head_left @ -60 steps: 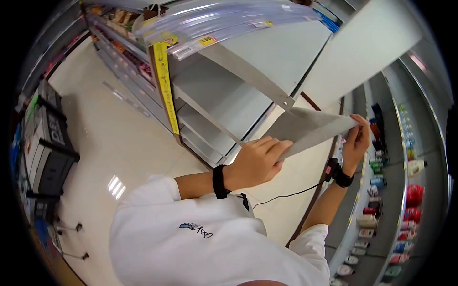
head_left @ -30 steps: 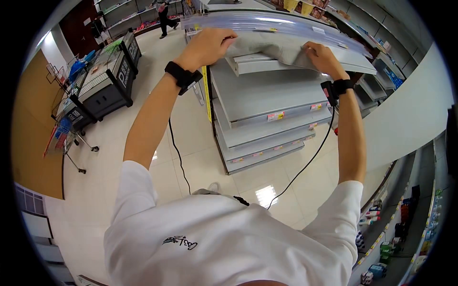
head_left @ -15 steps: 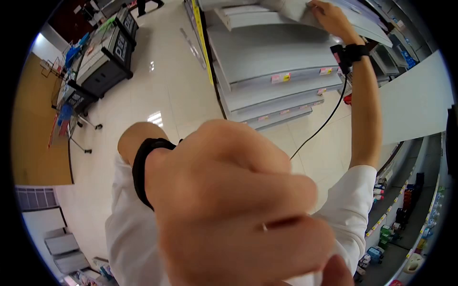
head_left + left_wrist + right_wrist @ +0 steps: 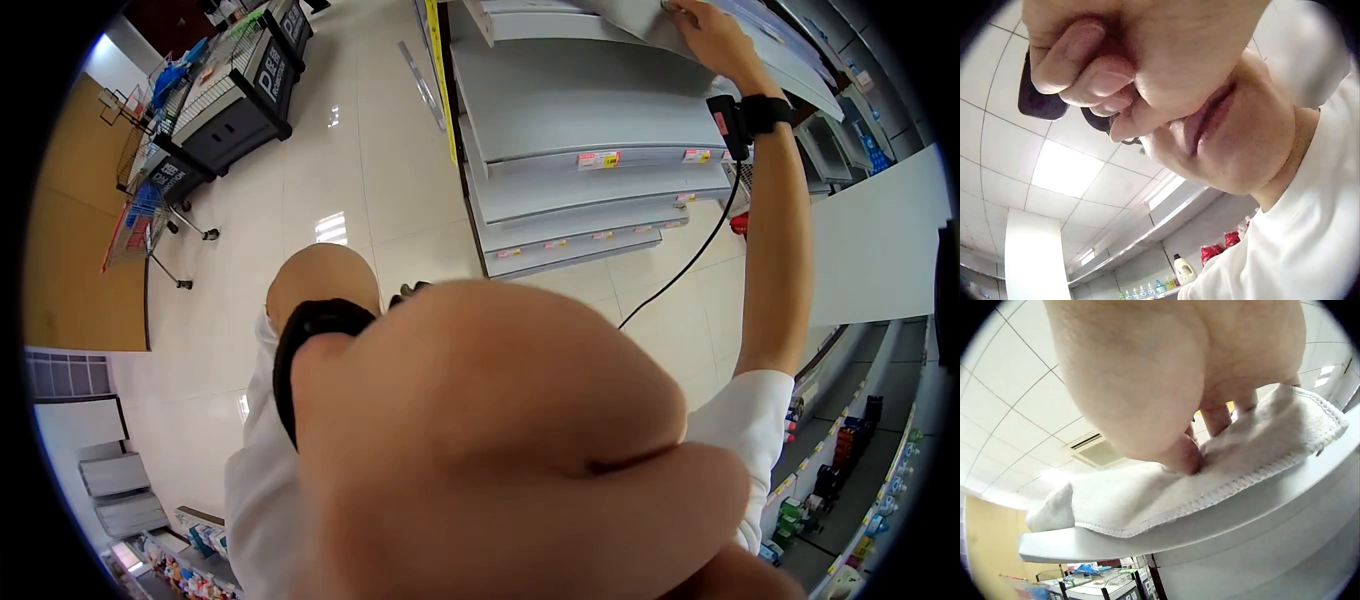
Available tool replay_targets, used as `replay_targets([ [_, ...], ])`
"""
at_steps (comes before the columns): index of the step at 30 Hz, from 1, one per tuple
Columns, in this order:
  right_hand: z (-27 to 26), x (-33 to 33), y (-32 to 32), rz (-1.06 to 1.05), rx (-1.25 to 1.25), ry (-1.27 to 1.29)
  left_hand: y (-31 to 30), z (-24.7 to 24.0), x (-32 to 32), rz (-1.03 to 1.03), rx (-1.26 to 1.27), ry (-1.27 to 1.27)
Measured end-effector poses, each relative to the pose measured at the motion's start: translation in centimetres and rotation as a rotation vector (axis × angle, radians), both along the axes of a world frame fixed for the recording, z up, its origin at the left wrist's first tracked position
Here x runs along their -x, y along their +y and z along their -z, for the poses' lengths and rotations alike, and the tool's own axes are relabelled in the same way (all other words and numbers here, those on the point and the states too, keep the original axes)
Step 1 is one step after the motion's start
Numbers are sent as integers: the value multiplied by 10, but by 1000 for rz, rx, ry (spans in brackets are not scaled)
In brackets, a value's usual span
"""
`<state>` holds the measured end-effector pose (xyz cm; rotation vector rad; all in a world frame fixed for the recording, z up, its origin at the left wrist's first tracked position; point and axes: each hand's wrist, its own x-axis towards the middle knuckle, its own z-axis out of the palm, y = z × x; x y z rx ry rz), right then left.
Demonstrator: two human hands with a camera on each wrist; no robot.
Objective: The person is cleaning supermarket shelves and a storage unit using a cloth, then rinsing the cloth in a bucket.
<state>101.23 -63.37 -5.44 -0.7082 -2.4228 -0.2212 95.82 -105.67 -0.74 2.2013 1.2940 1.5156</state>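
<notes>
Close to the head camera, my left hand (image 4: 500,430) is raised in front of the face, its back filling the lower middle. The left wrist view shows that hand (image 4: 1172,50) beside the nose and mouth, fingers curled, with no object visible in them. At the upper right my right hand (image 4: 722,42) pinches a pale grey cloth (image 4: 640,20) over the top of the shelf unit (image 4: 590,100). In the right wrist view the thumb and fingers of this hand (image 4: 1172,381) grip the stitched cloth (image 4: 1147,500), which lies along the shelf edge (image 4: 1229,531).
Checkout counters (image 4: 235,105) and a shopping cart (image 4: 145,215) stand at the left. A black cable (image 4: 690,265) hangs from the right wrist. A white panel (image 4: 880,240) and stocked shelves (image 4: 850,450) are on the right, with tiled floor (image 4: 330,180) between.
My left hand has left the cloth and moved back to the face, its fingers now curled. The right hand still holds the cloth. The head view has turned and tilted down.
</notes>
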Motion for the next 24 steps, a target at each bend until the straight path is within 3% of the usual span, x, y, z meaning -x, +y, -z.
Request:
replay_targets([
  [6,-5,3,-6,127,33,-166,2,-25,-10,-232,101,205],
  [9,7,13,11,221,-246,-333,31,-24,-3,-193,81,326],
  [13,13,31,-31,-109,15,-101,119,26,76,-417,-306,432],
  [15,29,41,-33,-154,-33,-43,163,48,128,-616,-354,417],
  [16,32,44,-34,-184,-55,5,180,54,150,-621,-371,422],
  [19,28,45,-43,-207,-45,-32,213,73,194,-785,-450,609],
  [21,31,44,-42,-245,-81,-6,221,82,208,-741,-88,543],
  [24,33,37,-33,-338,-144,78,221,82,203,-705,8,405],
])
